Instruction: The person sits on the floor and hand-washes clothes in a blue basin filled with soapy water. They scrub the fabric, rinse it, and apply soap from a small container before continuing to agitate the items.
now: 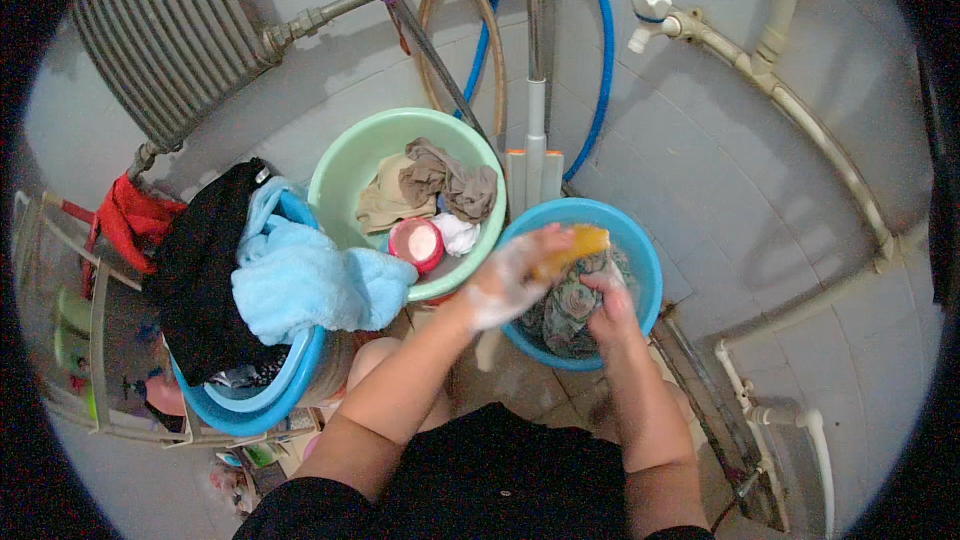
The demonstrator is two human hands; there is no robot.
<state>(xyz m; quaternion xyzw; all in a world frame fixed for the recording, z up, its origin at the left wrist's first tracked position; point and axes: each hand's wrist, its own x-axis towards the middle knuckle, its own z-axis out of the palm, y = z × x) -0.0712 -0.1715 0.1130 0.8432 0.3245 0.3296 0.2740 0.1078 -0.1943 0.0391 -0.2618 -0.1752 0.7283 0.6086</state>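
My left hand (517,274), coated in white suds, holds a yellow bar or block (577,249), perhaps soap, over the blue plastic basin (655,277). My right hand (613,304) grips a wet patterned green-grey cloth (574,304) inside that basin, just beside the yellow block. Part of the cloth lies lower in the basin. Left of it, a pale green basin (341,157) holds brown and beige cloths (450,180), a white cloth (455,234) and a round pink container (416,245) with white contents.
Blue tubs (259,420) at left carry a light blue towel (300,285) and black clothing (199,277). A wire rack (97,337) stands beyond. Behind the basins are a squeegee-like tool (535,165) and a blue hose (606,37). A tap (649,11) and pipes line the right wall.
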